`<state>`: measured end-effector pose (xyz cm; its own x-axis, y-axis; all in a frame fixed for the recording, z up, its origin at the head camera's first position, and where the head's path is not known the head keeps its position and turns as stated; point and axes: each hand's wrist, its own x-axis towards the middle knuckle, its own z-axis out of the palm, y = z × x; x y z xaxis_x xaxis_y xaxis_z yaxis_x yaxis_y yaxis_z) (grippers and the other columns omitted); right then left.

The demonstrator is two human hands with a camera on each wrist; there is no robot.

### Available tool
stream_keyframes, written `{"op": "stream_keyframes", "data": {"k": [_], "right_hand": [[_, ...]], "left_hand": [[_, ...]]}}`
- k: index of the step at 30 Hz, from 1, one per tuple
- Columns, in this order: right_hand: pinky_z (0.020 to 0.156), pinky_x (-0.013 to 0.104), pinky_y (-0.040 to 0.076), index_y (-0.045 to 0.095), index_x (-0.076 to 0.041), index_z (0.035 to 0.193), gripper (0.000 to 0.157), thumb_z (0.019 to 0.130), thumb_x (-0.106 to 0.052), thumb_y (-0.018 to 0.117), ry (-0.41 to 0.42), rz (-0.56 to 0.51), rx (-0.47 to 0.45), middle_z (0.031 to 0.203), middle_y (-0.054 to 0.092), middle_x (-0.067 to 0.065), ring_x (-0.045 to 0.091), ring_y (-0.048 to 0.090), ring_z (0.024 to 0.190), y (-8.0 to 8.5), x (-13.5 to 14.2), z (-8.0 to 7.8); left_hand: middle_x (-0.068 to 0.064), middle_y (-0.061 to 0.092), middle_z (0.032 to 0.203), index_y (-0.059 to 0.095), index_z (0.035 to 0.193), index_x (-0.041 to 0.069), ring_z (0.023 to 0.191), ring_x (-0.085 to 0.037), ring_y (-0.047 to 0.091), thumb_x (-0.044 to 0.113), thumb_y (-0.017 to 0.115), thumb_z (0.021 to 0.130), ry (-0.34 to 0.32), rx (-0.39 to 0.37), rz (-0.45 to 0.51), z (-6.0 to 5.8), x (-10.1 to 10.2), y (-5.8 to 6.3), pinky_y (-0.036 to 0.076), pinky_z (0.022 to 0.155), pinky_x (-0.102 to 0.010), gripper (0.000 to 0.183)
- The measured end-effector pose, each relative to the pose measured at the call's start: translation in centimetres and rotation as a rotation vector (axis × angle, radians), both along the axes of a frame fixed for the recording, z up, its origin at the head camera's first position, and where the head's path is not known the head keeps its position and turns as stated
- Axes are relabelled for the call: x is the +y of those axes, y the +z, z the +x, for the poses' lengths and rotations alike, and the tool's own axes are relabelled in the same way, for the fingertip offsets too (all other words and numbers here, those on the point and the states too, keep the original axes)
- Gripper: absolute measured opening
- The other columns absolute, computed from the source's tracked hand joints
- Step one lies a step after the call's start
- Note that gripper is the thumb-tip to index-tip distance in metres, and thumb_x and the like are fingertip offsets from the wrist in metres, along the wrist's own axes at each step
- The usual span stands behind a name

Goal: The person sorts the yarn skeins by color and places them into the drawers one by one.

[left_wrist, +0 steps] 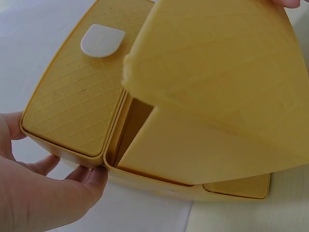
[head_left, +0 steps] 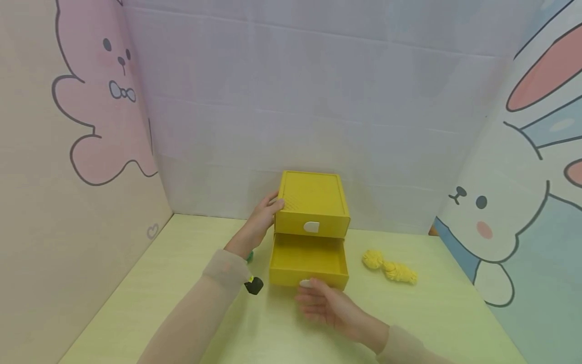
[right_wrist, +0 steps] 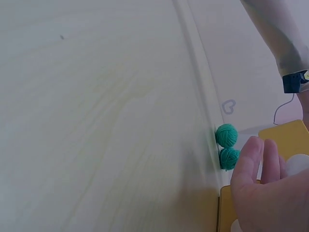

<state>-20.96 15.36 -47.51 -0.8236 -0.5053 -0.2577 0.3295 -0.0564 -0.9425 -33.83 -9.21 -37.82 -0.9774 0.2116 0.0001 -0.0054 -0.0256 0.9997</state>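
Observation:
A yellow two-drawer box [head_left: 313, 194] stands against the back wall. Its lower drawer [head_left: 309, 279] is pulled out, and the part of its inside that shows is bare. The upper drawer [left_wrist: 77, 92], with a white tab, is closed. My left hand [head_left: 260, 222] grips the box's left side, thumb at the top edge and fingers along the side. At the lower drawer's front, my right hand [head_left: 334, 309] has its thumb by the white tab [head_left: 306, 283]. Its fingers [right_wrist: 248, 159] are extended; whether they touch the drawer is unclear.
Yellow yarn bundles [head_left: 400, 272] lie on the table right of the box. Two green yarn balls [right_wrist: 226, 135] sit to its left, mostly hidden behind my left arm in the head view. Cartoon-printed walls [head_left: 491, 202] enclose the table at the sides.

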Motion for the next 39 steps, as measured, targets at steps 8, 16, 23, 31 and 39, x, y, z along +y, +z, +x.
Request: {"op": "stream_keyframes", "data": {"k": [8, 16, 23, 31, 39], "right_hand": [[0.107, 0.042, 0.057, 0.047, 0.009, 0.153, 0.074, 0.110, -0.050, 0.052, 0.007, 0.008, -0.006, 0.143, 0.062, 0.029, 0.035, 0.068, 0.125, 0.1, 0.1, 0.7], [0.106, 0.043, 0.057, 0.048, 0.008, 0.153, 0.075, 0.109, -0.053, 0.053, 0.018, 0.009, -0.016, 0.141, 0.065, 0.027, 0.032, 0.069, 0.122, -0.1, 0.3, 0.7], [0.107, 0.046, 0.056, 0.045, 0.006, 0.156, 0.072, 0.111, -0.050, 0.051, 0.099, 0.049, 0.005, 0.139, 0.066, 0.025, 0.034, 0.068, 0.122, -0.2, 1.7, 0.5], [0.106, 0.041, 0.056, 0.053, 0.006, 0.150, 0.051, 0.111, -0.025, 0.057, 0.227, 0.066, 0.019, 0.138, 0.068, 0.020, 0.026, 0.069, 0.120, -0.2, 4.9, 0.4], [0.100, 0.043, 0.060, 0.059, 0.005, 0.147, 0.050, 0.110, -0.029, 0.057, 0.280, 0.294, 0.126, 0.137, 0.069, 0.019, 0.028, 0.069, 0.120, 0.2, 8.3, -0.6]], "left_hand": [[-0.012, 0.026, 0.173, 0.020, 0.171, 0.021, 0.158, -0.034, 0.028, 0.039, 0.051, 0.113, -0.008, 0.003, -0.002, 0.1, -0.1, 0.0, 0.022, 0.131, -0.054, 0.068], [-0.012, 0.027, 0.172, 0.022, 0.171, 0.022, 0.158, -0.034, 0.030, 0.039, 0.051, 0.113, -0.003, 0.007, -0.002, 0.1, 0.0, -0.1, 0.023, 0.130, -0.054, 0.067], [-0.012, 0.027, 0.171, 0.021, 0.170, 0.022, 0.157, -0.035, 0.031, 0.039, 0.050, 0.113, -0.002, 0.006, -0.004, 0.3, 0.0, 0.0, 0.023, 0.130, -0.055, 0.066], [-0.011, 0.028, 0.171, 0.023, 0.170, 0.024, 0.156, -0.034, 0.033, 0.040, 0.052, 0.113, 0.002, 0.002, 0.000, 0.2, -0.1, -0.1, 0.024, 0.130, -0.055, 0.066], [-0.011, 0.029, 0.171, 0.023, 0.170, 0.024, 0.155, -0.034, 0.034, 0.040, 0.052, 0.113, -0.006, 0.015, 0.000, 0.0, -0.1, -0.2, 0.026, 0.130, -0.054, 0.066]]}}
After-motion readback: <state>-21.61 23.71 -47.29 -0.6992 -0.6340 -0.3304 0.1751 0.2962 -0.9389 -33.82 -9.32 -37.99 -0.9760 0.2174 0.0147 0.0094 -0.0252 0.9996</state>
